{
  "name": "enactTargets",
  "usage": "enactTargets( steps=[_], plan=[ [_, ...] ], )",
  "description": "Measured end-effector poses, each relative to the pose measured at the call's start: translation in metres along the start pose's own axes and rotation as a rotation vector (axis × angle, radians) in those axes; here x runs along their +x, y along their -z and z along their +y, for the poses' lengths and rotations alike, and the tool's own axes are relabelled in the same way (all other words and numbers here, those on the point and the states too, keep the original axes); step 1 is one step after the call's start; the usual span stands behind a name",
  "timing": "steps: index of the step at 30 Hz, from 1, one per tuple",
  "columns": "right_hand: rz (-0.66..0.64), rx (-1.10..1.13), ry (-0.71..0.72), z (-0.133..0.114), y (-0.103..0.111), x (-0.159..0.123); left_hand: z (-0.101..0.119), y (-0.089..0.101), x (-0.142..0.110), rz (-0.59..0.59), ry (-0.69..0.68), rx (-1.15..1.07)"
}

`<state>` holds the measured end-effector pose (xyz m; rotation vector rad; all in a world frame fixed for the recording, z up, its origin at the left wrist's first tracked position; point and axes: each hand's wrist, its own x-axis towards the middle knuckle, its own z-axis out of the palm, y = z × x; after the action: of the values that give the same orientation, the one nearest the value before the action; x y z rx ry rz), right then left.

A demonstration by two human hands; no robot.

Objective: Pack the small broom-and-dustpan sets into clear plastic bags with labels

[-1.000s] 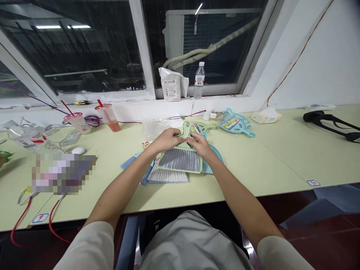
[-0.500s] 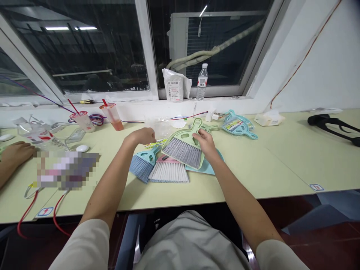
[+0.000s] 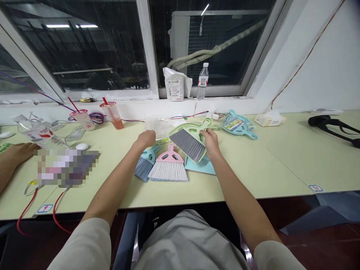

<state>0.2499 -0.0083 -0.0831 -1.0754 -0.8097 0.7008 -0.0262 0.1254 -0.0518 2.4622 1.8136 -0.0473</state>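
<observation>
Pale-green dustpan-and-brush set (image 3: 189, 143) gripped at its handle end by the right hand (image 3: 211, 143), centre of the frame.
Just left of centre, the left hand (image 3: 146, 138) is held curled by the blue brush (image 3: 144, 165); whether anything is clamped in it cannot be told. Between them, a pink brush (image 3: 169, 165) is laid on the tabletop (image 3: 253, 168), and a light-blue dustpan (image 3: 200, 166) is partly covered by the green set.

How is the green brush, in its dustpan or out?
In: the green brush lies nested, the green dustpan showing past its grey bristles; the right hand holds both.
</observation>
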Motion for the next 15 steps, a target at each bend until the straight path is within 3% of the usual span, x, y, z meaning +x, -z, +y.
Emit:
enactTargets(
  steps=[5,10,15],
  plan=[
    [0.025,0.005,0.002,0.006,-0.002,0.004,-0.024,-0.016,0.012,-0.043,0.211,0.020],
    [0.002,0.015,-0.049,0.008,-0.005,0.003,-0.045,-0.024,0.025,-0.121,0.265,-0.067],
    [-0.012,-0.028,-0.052,0.012,-0.006,0.002,-0.050,-0.021,0.026,-0.105,0.293,-0.150]
  ],
)
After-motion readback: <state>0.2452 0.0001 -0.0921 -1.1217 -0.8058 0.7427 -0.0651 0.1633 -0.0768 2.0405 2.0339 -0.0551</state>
